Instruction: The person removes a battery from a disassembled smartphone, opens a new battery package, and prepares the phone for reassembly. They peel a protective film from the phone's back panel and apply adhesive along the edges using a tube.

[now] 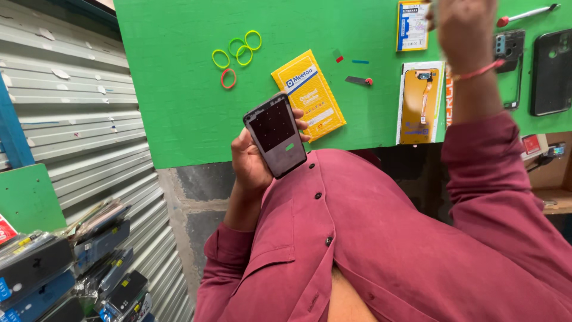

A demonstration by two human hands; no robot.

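Note:
My left hand (249,164) holds a dark smartphone (275,135) upright in front of my maroon shirt (381,238), thumb at its right edge. The screen shows a grid of dots and a small green mark. My right hand (462,27), with a red thread around the wrist, is raised over the far right of the green table (179,89). Its fingers are curled at the top edge of the view, and what they hold, if anything, is hidden. Below that hand lies an opened phone back (419,104) with an orange inside.
On the table lie several coloured rubber bands (237,55), a yellow flat packet (308,95), a blue-and-yellow packet (412,25), a black phone cover (551,71) and a thin white tool with a red tip (527,14). Stacked boxes (65,268) stand at lower left by a grey shutter (77,119).

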